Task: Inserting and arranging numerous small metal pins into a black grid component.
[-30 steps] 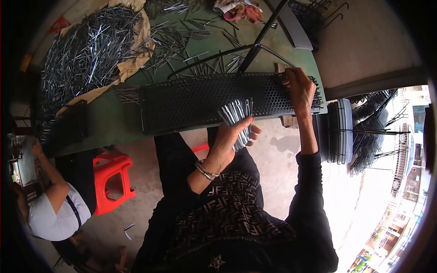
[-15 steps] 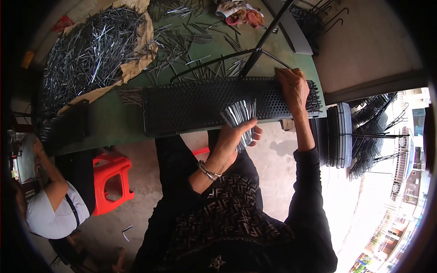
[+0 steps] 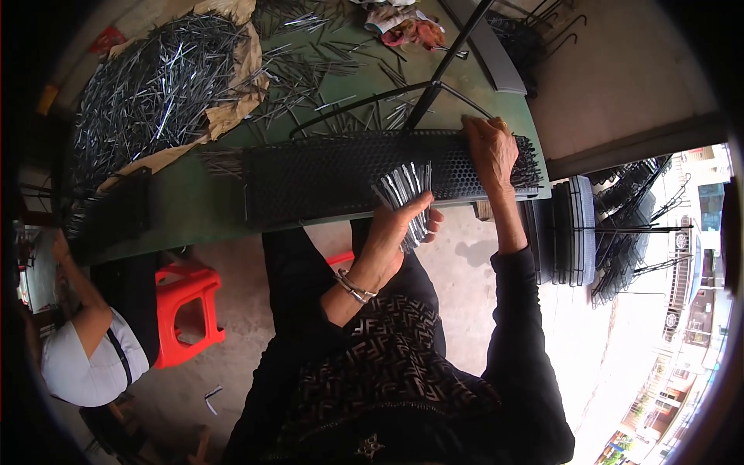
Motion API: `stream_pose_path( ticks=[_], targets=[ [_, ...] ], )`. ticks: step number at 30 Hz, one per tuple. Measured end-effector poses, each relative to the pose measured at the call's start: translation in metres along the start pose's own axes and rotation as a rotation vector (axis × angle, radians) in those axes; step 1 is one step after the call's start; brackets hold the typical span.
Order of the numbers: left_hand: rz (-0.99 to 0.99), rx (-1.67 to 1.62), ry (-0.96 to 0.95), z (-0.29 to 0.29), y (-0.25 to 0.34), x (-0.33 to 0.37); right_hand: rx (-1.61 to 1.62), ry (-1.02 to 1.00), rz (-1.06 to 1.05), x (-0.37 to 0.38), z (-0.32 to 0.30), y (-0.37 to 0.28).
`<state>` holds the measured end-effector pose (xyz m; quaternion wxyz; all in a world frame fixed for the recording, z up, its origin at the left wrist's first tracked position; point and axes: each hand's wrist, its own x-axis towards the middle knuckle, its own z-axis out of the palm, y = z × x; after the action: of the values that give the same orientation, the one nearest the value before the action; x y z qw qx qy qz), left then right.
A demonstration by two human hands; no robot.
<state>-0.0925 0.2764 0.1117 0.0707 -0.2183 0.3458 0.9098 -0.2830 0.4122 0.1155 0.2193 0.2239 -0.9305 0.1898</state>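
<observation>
A fanned bundle of thin metal strips (image 3: 407,186) is gripped in my left hand (image 3: 387,244), in front of a long black perforated panel (image 3: 310,178). The panel lies along the near edge of the green table (image 3: 198,217). On its right part rests my right hand (image 3: 494,151), its fingers bent and closed at the panel's far side. What those fingers hold, if anything, is hidden. Dark rod ends (image 3: 528,167) stick out in a cluster just right of that hand. Behind the panel rises a black metal bar with a curved frame (image 3: 422,101).
A large heap of metal strips (image 3: 159,93) lies on brown paper at the far left, with loose strips (image 3: 298,85) beside it. Crumpled cloth (image 3: 411,29) sits at the back. A red stool (image 3: 190,314) and another person (image 3: 93,353) are at left; stacked racks (image 3: 573,229) stand at right.
The view has shifted slightly. My right hand has turned a little at the panel's far side. The left hand still grips the strips in nearly the same place.
</observation>
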Motion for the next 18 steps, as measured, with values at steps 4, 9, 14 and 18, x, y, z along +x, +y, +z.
stream_pose_path(
  ticks=[4, 9, 14, 18],
  targets=[
    [-0.004, -0.005, 0.023, 0.003, 0.000, -0.002, -0.101, 0.001, -0.038, -0.001, 0.007, 0.001],
    [-0.004, 0.026, 0.034, 0.004, 0.003, -0.004, 0.095, -0.069, -0.066, -0.011, -0.011, -0.012],
    [0.025, 0.074, 0.000, 0.003, 0.004, -0.006, 0.999, -0.776, 0.175, -0.032, -0.067, -0.051],
    [0.005, 0.128, -0.001, 0.008, 0.005, -0.009, 0.966, -0.817, 0.238, -0.034, -0.069, -0.050]
  ],
)
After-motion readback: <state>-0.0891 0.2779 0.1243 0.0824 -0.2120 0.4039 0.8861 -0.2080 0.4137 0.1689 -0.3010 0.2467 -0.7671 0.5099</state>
